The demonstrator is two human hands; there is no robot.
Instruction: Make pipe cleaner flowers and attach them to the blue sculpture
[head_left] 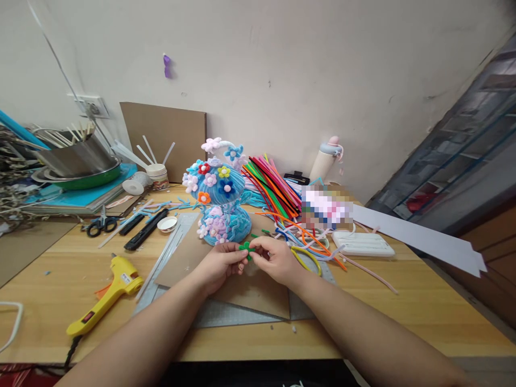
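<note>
My left hand (220,264) and my right hand (275,259) meet over a brown cardboard sheet (258,293), both pinched on a small green pipe-cleaner piece (246,248) bent into loops. Just behind them stands a blue pipe-cleaner sculpture (220,200) covered with small coloured flowers. A pile of loose coloured pipe cleaners (274,185) lies to its right, with more strands (310,242) scattered near my right hand.
A yellow glue gun (108,293) lies at the front left on the wooden table (423,306). Scissors (99,224), a black cutter (145,229), a small cup (158,175), a metal pot (76,156), a white case (363,244) and a white paper strip (419,239) surround the work area.
</note>
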